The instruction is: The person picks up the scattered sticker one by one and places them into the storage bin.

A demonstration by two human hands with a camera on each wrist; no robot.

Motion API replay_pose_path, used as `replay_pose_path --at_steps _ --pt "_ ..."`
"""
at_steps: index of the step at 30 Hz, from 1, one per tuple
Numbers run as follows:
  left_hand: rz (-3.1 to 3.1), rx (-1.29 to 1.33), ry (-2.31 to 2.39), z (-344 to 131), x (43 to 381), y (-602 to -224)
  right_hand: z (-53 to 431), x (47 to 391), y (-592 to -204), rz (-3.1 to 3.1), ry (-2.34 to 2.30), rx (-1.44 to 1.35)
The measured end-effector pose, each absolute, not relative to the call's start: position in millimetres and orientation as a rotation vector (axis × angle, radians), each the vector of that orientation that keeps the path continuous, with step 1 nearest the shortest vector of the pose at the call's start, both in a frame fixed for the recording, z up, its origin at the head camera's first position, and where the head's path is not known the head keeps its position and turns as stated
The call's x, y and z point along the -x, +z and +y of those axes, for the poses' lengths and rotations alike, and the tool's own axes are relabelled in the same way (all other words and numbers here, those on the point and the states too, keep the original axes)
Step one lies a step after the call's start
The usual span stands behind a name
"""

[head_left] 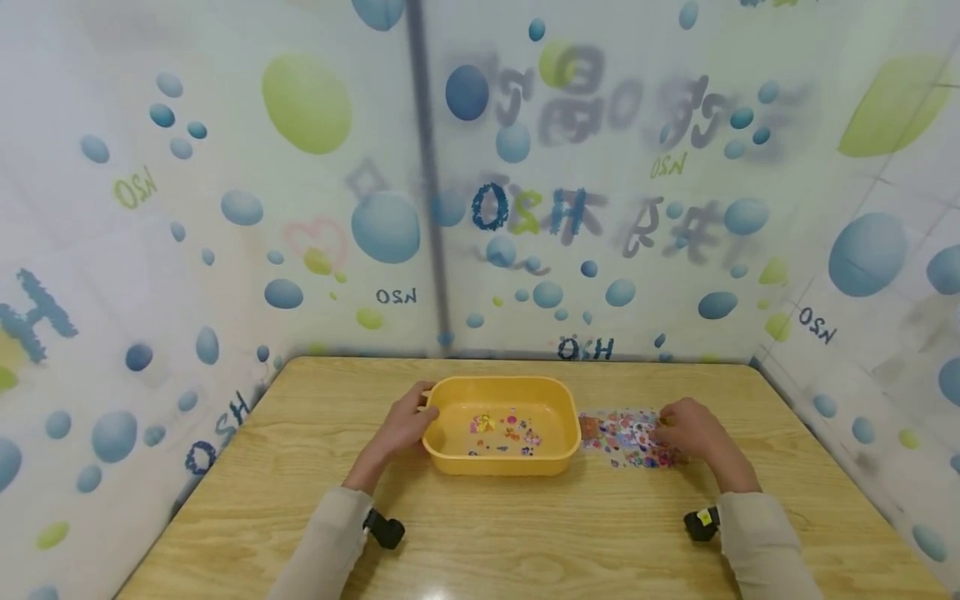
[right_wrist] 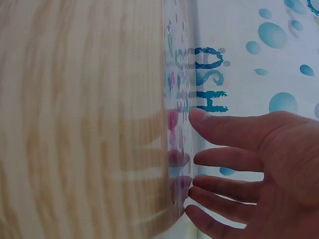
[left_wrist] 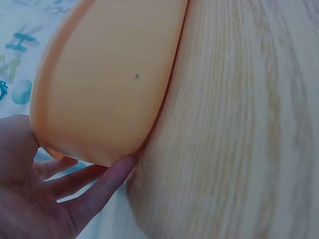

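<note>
On the pale wood-grain table [head_left: 547, 533], the left hand [head_left: 405, 423] pinches a yellow oblong plastic basin [head_left: 501, 466], probably steadying it; the spread right hand [head_left: 693, 429] merely touches a clear multicoloured sheet [head_left: 618, 433].

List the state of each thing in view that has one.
yellow tub, upright on table, uncovered
small colourful bits, scattered inside tub; loose or stuck, can't tell
see-through patterned item, lying flat right of tub; bag or sheet, can't tell
left hand, gripping tub's end
right hand, fingertips on see-through patterned item
wrist cameras, strapped on
</note>
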State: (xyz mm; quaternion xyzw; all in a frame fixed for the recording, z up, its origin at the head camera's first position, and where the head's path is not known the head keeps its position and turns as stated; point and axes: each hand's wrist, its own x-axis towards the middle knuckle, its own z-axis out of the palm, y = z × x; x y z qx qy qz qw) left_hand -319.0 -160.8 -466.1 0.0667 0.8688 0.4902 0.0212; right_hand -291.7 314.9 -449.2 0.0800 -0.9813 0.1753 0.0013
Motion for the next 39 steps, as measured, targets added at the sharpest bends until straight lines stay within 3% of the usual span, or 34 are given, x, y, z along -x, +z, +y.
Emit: replay_pose_path --at_steps 28,39 --pt "2.675 -0.224 1.533 -162 316 -465 315 294 -464 -3.069 0.694 -0.253" --pt "2.687 -0.236 1.523 -162 318 -467 314 296 -459 -3.099 0.539 -0.214"
